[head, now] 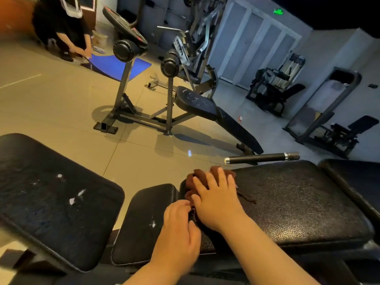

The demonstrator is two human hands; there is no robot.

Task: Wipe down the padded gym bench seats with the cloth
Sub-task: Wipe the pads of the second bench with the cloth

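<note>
A dark red-brown cloth lies bunched on the left end of a long black padded bench pad. My right hand lies flat on top of the cloth with fingers spread, pressing it onto the pad. My left hand is just left of it, its fingertips curled in at the cloth's near edge by the gap between this pad and a smaller black seat pad. A wide, scuffed black pad sits at the left.
A black bar handle juts out behind the long pad. Farther off on the tiled floor stand an incline bench with roller pads and several machines at right. A person in black crouches by a blue mat at top left.
</note>
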